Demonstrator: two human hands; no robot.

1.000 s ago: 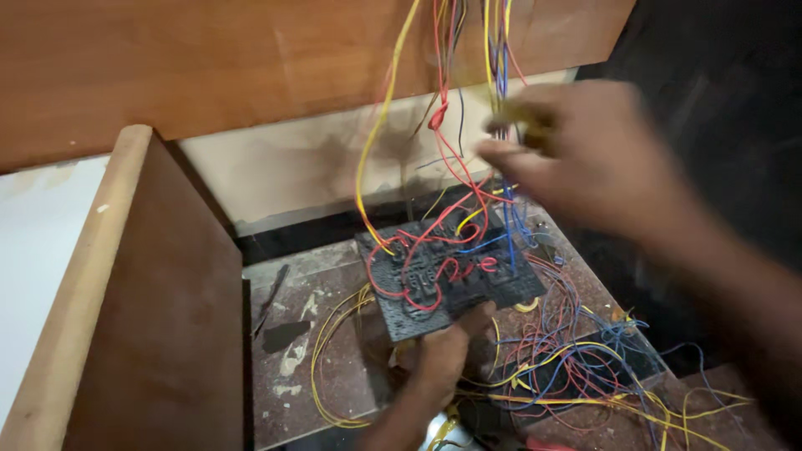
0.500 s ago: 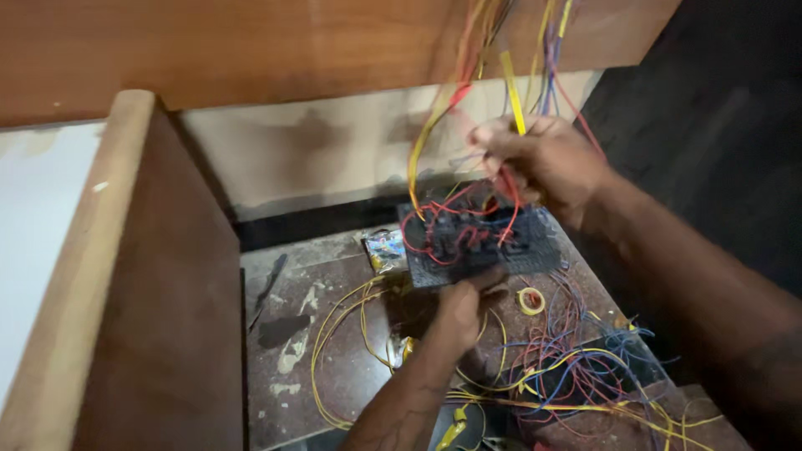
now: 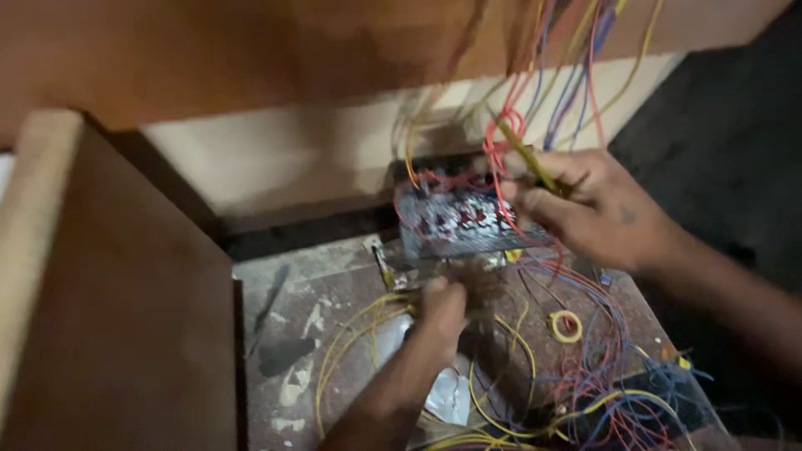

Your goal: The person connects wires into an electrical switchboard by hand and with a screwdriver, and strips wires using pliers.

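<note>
A dark grey switch panel, wired with red, blue and yellow leads, is tilted up off a dusty brown stool top. My left hand grips its lower edge from below. My right hand is at the panel's right end, closed on a thin yellow-handled tool and pressed against the red wires. A bundle of coloured wires rises from the panel toward the wooden board above.
A wooden cabinet side stands close on the left, and a wooden board overhangs at the top. A pale wall lies behind. Loose yellow, blue and red wires and a yellow tape roll litter the stool top.
The panel has been lifted and tilted up toward the wall. My right hand came down from the hanging wires to the panel's right end. My left hand stays under its edge.
</note>
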